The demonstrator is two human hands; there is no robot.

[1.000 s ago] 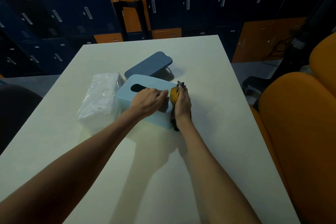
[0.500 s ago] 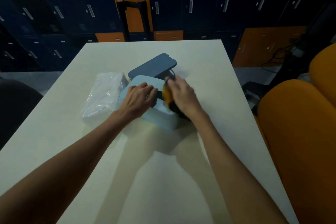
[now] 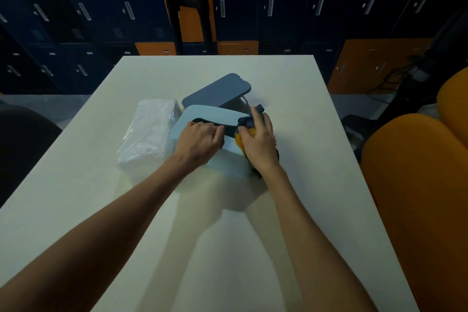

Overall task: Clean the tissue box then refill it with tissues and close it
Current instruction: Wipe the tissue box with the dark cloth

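Note:
A light blue tissue box [image 3: 215, 113] lies on the white table [image 3: 228, 235], its dark oval slot facing up. My left hand [image 3: 200, 138] grips the box, fingertips hooked into the slot. Against the box's right end my right hand [image 3: 258, 139] holds a bunched yellow and dark blue cloth [image 3: 244, 129]. Just behind the box sits its darker blue lid [image 3: 217, 91], tilted. A clear-wrapped pack of white tissues [image 3: 148, 132] lies against the box's left side.
An orange seat [image 3: 415, 185] stands close to the table's right edge. A dark chair [image 3: 22, 139] is at the left. Blue and orange lockers [image 3: 253, 7] line the far wall behind a black frame [image 3: 187, 18].
My right hand with the cloth has slid from the top of the box toward its right end. My left hand keeps its grip at the slot.

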